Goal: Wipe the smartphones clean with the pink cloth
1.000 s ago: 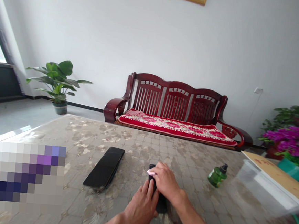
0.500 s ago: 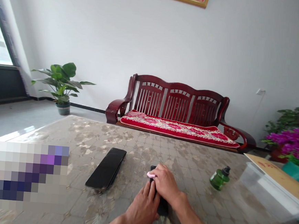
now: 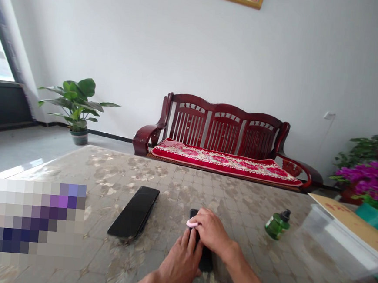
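A narrow black handheld device (image 3: 207,261) lies on the table, mostly covered by my hands, so its exact kind is hidden. My left hand (image 3: 181,255) grips its near part, with the fingers over the top and the thumb tip showing at the right side. Above it, my right hand (image 3: 213,229) pinches a small pink pad or cloth (image 3: 191,224) against the device's upper face. To the left lies a black smartphone (image 3: 134,213), glossy face up and slanted.
A patterned cover spreads over the table (image 3: 237,197). Right of my hands stands a green pump bottle (image 3: 278,225), then a clear plastic bin (image 3: 335,240) with a tan board (image 3: 353,220) on top. A blurred patch hides the left side. Beyond is a wooden bench (image 3: 225,131).
The right hand and the pink pad have shifted slightly down along the black device. My left hand stays in place on it.
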`<move>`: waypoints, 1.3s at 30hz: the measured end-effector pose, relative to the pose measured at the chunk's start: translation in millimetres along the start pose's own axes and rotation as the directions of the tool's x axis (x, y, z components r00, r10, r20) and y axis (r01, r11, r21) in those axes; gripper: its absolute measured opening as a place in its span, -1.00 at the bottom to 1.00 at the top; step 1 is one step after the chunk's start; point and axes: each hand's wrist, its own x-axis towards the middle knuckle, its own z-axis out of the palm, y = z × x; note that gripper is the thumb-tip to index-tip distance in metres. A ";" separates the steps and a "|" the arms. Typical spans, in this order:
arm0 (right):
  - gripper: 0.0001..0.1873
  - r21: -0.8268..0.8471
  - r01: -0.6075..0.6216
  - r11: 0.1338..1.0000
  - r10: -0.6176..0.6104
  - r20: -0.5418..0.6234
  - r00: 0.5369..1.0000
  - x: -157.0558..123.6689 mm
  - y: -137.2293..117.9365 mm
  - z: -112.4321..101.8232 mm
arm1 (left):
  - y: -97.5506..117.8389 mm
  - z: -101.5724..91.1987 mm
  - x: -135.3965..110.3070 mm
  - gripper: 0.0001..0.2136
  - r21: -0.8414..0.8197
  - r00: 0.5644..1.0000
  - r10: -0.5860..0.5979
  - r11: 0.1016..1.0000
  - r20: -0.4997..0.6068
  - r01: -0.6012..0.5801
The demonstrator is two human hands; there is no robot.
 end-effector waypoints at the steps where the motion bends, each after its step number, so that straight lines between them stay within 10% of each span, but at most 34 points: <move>1: -0.68 0.011 -0.004 1.000 0.004 0.002 1.000 0.2 0.9 -0.3 | 0.6 -0.5 -0.2 -0.32 0.009 1.000 -0.002 1.000 0.000 0.002; 21: -0.66 -0.093 -0.164 0.982 0.140 -0.227 0.964 -5.8 12.5 12.5 | -12.9 3.6 1.4 -0.51 0.050 0.996 0.084 0.995 0.026 -0.085; 39: -0.67 -0.022 -0.164 0.986 0.149 -0.325 0.934 -6.2 33.4 17.2 | 9.2 2.5 12.3 -0.41 0.020 0.983 -0.183 0.983 -0.004 0.183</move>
